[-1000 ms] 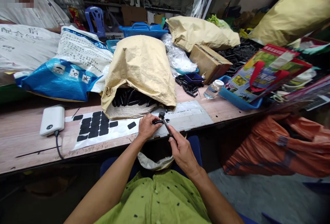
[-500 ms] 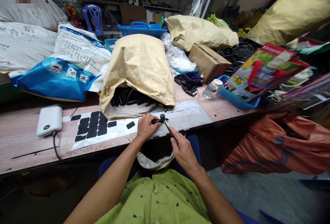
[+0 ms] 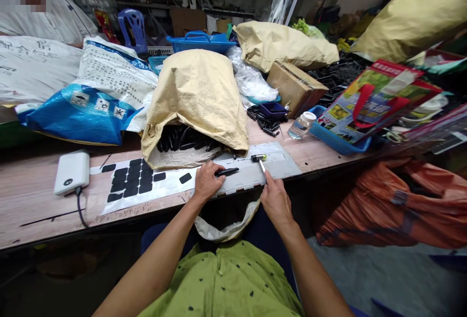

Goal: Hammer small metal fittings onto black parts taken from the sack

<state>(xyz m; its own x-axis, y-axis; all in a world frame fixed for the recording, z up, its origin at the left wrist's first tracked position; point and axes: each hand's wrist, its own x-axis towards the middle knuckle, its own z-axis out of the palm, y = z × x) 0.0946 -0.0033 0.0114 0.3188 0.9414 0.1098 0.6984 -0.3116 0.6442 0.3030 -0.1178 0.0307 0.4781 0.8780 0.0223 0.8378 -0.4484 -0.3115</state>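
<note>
My left hand [image 3: 207, 180] pinches one end of a slim black pen-like piece [image 3: 229, 172], which points right over the grey sheet [image 3: 282, 161] along the bench edge. In my right hand [image 3: 276, 200] is the handle of a small mallet [image 3: 261, 162]; its black and yellow-green head rests on or just above the sheet, apart from the black piece. Behind the left hand, a tan sack [image 3: 200, 83] lies with its mouth open toward me, and many similar black pieces [image 3: 182, 138] show inside it.
Black square pads [image 3: 133, 179] lie on a white strip at left, near a white power bank [image 3: 72, 172] with a cable. To the right stand a clear bottle [image 3: 301, 126] and a blue basket [image 3: 341, 142]. An orange sack [image 3: 397, 210] is on the floor. Below the bench edge hangs an open white bag [image 3: 228, 229].
The mallet has moved right, off the black piece, and its head has turned sideways. My right hand has shifted right with it. The left hand keeps its hold, almost unmoved.
</note>
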